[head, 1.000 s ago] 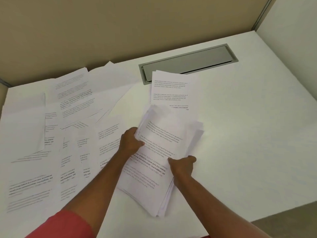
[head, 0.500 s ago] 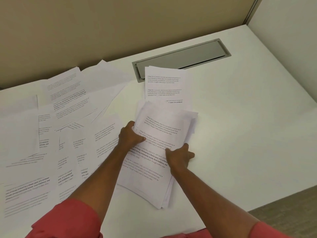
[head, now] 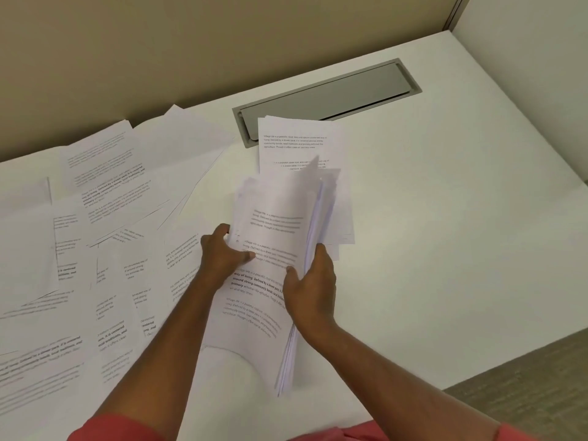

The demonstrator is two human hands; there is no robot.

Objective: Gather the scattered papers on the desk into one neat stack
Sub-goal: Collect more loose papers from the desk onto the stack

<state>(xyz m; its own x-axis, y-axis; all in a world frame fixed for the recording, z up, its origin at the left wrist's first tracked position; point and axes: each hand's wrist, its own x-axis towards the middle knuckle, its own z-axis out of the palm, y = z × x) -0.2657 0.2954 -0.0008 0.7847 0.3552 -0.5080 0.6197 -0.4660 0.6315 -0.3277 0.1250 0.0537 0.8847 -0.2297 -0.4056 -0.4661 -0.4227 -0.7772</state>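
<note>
Head: stack between left grip, right

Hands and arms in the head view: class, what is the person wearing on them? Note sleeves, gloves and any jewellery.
The left hand and right hand are bare: no gloves, rings or watch show. Both forearms are uncovered. A coral-red left sleeve and right sleeve appear only at the bottom edge of the picture.
</note>
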